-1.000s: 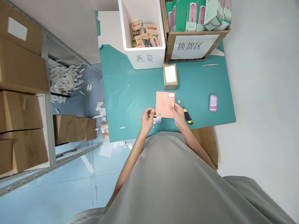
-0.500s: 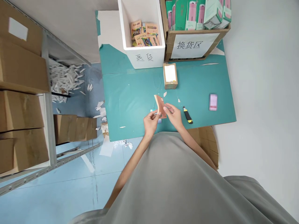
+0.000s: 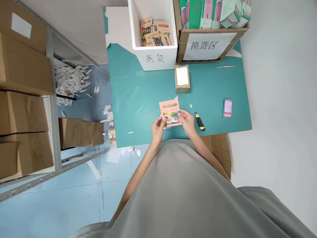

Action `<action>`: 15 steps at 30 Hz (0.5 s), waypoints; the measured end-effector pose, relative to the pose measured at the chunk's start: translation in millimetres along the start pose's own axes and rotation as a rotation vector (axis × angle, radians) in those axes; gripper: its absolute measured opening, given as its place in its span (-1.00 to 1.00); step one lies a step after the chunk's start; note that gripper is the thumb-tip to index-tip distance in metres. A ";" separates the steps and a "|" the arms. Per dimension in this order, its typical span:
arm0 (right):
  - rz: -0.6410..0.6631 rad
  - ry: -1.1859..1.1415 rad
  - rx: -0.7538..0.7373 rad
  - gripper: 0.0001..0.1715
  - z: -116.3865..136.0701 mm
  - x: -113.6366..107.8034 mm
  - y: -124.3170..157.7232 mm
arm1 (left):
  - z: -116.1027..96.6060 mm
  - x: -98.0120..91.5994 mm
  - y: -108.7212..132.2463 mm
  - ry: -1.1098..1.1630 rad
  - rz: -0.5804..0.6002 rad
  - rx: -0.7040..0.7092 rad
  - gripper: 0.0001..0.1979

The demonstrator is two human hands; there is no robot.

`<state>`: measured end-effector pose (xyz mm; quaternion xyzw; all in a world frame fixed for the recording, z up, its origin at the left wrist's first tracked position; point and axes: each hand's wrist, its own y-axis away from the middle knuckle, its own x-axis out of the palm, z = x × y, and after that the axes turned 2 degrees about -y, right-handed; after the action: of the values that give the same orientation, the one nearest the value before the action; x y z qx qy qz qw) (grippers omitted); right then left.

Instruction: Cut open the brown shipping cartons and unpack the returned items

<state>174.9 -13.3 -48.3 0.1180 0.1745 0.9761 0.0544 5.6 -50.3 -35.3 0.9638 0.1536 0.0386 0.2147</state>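
A thin pink booklet (image 3: 170, 107) with a colourful picture faces up, held above the front part of the green table (image 3: 138, 109). My left hand (image 3: 158, 129) is closed on its lower left edge, and my right hand (image 3: 187, 122) pinches its right edge. Partly hidden under the booklet lies something small and bluish. Just right of my right hand is a black and yellow utility knife (image 3: 199, 121). Beyond the booklet stands a small cardboard box (image 3: 182, 79) with a white label.
At the back, a white bin (image 3: 156, 59) holds several similar booklets, beside a cardboard carton (image 3: 182, 49) of green and pink boxes. A phone (image 3: 227, 108) lies at the right. Shelving with brown boxes (image 3: 27, 66) stands left; paper scraps litter the floor.
The booklet has been turned from nearly edge-on, so its printed picture side now shows flat between both hands. The camera view has shifted slightly.
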 end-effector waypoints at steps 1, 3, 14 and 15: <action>-0.002 0.015 0.001 -0.33 -1.3 -0.1 -0.9 | 0.5 2.1 2.9 0.021 0.007 -0.003 -0.40; -0.011 0.053 0.010 -0.31 -3.8 -0.3 -3.2 | -2.0 7.9 11.8 0.007 -0.015 0.055 -0.45; 0.115 -0.088 0.182 -0.41 6.2 15.0 6.0 | -26.6 32.6 45.9 -0.374 0.187 0.618 -0.73; 0.118 -0.078 0.175 -0.41 7.4 13.1 5.2 | -25.7 31.2 44.8 -0.347 0.189 0.586 -0.68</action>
<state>163.7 -13.8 -36.9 0.1703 0.2497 0.9532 -0.0070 44.2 -68.8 7.3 0.9866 0.0293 -0.1517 -0.0527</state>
